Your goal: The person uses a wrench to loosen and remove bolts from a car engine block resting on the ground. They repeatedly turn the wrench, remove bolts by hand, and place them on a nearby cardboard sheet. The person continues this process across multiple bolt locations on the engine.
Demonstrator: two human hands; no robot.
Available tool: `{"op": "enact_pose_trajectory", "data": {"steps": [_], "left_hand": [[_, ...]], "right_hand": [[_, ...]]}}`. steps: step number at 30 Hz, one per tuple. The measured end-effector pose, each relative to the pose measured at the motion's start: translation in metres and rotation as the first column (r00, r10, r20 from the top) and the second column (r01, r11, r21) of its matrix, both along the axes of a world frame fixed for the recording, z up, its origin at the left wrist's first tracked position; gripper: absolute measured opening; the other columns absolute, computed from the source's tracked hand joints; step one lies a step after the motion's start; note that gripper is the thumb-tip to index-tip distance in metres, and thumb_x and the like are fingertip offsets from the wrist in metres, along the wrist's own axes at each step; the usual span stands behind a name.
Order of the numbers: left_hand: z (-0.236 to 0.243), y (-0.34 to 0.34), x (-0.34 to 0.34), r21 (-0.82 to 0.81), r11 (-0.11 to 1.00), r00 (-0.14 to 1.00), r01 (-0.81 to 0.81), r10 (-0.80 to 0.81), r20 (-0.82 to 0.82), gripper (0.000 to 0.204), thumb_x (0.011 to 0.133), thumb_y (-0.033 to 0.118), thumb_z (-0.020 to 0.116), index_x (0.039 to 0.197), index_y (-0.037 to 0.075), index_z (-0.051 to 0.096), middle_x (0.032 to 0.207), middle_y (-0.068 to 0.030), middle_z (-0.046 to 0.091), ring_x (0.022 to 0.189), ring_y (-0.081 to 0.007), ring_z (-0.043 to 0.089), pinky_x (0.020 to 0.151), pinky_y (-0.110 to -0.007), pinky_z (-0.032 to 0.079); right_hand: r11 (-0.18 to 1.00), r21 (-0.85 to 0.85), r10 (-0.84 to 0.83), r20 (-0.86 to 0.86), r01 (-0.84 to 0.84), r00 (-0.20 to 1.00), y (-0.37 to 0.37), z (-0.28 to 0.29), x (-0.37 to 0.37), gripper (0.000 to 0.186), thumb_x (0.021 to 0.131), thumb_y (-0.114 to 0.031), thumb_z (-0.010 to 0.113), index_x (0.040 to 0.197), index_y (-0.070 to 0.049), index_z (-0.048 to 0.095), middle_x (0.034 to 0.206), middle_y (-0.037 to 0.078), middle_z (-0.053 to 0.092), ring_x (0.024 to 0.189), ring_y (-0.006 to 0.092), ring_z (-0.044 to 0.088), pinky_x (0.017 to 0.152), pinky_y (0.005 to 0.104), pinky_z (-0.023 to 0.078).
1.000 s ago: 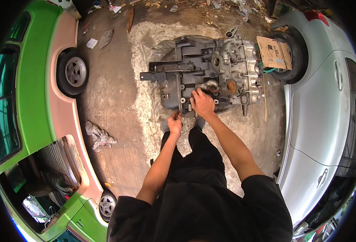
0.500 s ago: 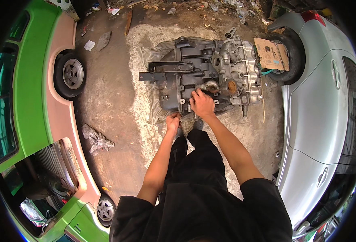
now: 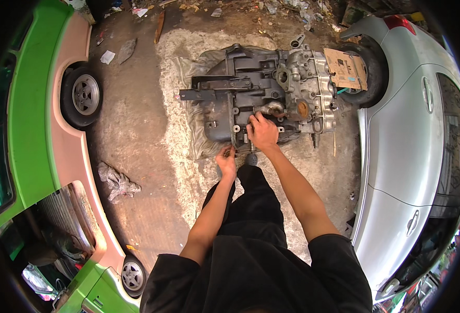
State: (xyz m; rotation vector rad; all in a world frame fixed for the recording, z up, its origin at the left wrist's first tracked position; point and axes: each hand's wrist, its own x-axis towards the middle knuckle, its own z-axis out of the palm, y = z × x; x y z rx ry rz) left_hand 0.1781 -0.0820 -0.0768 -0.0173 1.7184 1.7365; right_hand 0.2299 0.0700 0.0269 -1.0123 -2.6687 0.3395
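A dark, greasy engine (image 3: 222,120) lies on its side on a grey cloth (image 3: 192,141), with a silvery cylinder head (image 3: 317,88) at its right end. My right hand (image 3: 264,131) is over the near side of the engine, its fingers bent and gripping there below a metal pipe fitting. Close by on the left, my left hand (image 3: 227,160) is at the engine's near edge, fingers pinched together. What is between those fingertips is too small to make out. Two dark metal brackets (image 3: 204,95) stick out from the engine's left side.
A green and pink vehicle (image 3: 73,151) stands on the left and a silver car (image 3: 391,156) on the right. Cardboard (image 3: 344,69) leans against the car's wheel. A crumpled rag (image 3: 118,181) lies on the floor at left. Litter (image 3: 287,8) is strewn along the far side.
The view has shifted slightly, so the vehicles and floor appear further left. My left hand has moved slightly right along the engine's edge; my right hand stays in nearly the same place.
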Motion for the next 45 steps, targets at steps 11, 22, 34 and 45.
{"op": "enact_pose_trajectory", "data": {"steps": [11,22,34,45], "left_hand": [[0.010,-0.002,0.021,-0.192,0.962,0.970,0.196,-0.218,-0.103,0.053,0.083,-0.009,0.050,0.134,-0.004,0.042,0.114,-0.0135,0.060,0.101,-0.0215,0.058,0.086,-0.030,0.045],[0.039,-0.021,0.004,-0.271,0.758,0.799,0.593,-0.597,0.078,0.078,0.086,0.008,0.055,0.151,0.013,0.013,0.132,-0.0278,0.051,0.119,-0.0401,0.054,0.097,-0.041,0.043],[0.006,-0.020,0.006,-0.349,0.722,0.800,0.598,-0.561,0.212,0.030,0.084,0.016,0.060,0.107,-0.001,0.053,0.081,-0.0079,0.056,0.070,-0.0183,0.054,0.062,-0.035,0.045],[0.023,-0.020,0.008,-0.373,0.724,0.809,0.580,-0.564,0.164,0.038,0.089,0.026,0.058,0.110,-0.004,0.055,0.105,-0.0229,0.063,0.100,-0.0361,0.059,0.086,-0.041,0.044]], "right_hand": [[1.000,0.003,-0.011,0.045,0.011,0.999,-0.001,0.001,0.000,0.018,0.082,-0.024,0.064,0.094,-0.012,0.057,0.096,0.007,0.054,0.078,0.0254,0.064,0.071,0.0389,0.052],[1.000,-0.011,0.017,0.081,-0.016,0.997,0.001,0.000,0.001,0.020,0.081,-0.023,0.064,0.096,-0.012,0.058,0.099,0.008,0.055,0.080,0.0252,0.065,0.072,0.0386,0.052],[0.998,-0.023,0.066,0.086,-0.064,0.994,0.003,-0.002,0.004,0.023,0.083,-0.023,0.063,0.101,-0.011,0.056,0.103,0.008,0.055,0.087,0.0252,0.064,0.075,0.0390,0.052],[0.897,-0.131,0.440,0.194,-0.421,0.877,0.032,0.031,0.022,0.027,0.091,-0.018,0.055,0.117,-0.009,0.055,0.108,0.010,0.058,0.101,0.0277,0.059,0.080,0.0394,0.053]]}}
